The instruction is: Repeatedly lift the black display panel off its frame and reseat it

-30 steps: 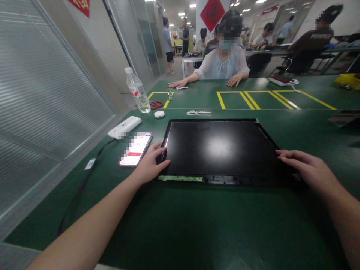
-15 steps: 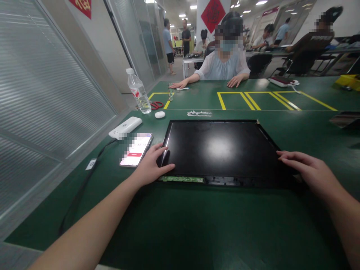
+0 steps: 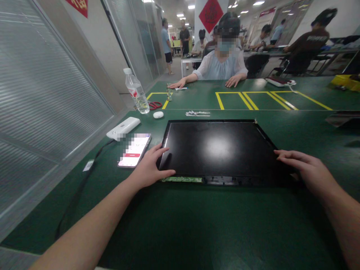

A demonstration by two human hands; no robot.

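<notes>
A black display panel (image 3: pixel 216 150) lies face up on the green table, with a bright reflection at its middle. A strip of green circuit board (image 3: pixel 182 179) shows along the left part of its near edge. My left hand (image 3: pixel 153 167) grips the panel's near left corner, thumb over the front and index finger at the side edge. At the right edge, my right hand (image 3: pixel 302 165) holds the frame between thumb and fingers; its lower fingers are partly hidden. Just left of my left hand lies a lit phone (image 3: pixel 136 150).
A white power bank (image 3: pixel 123 127) with a dark strap, a water bottle (image 3: pixel 137 92), a white earbud case (image 3: pixel 158 114) and red-handled scissors (image 3: pixel 155 105) stand at left. White scraps (image 3: pixel 197 113) lie beyond the panel. A masked person (image 3: pixel 222 63) sits opposite, hands on the table (image 3: pixel 197 228).
The view has shifted slightly, so the scene sits a little further left. Both my hands stay at the panel's edges, and the panel shows no clear movement on the table.
</notes>
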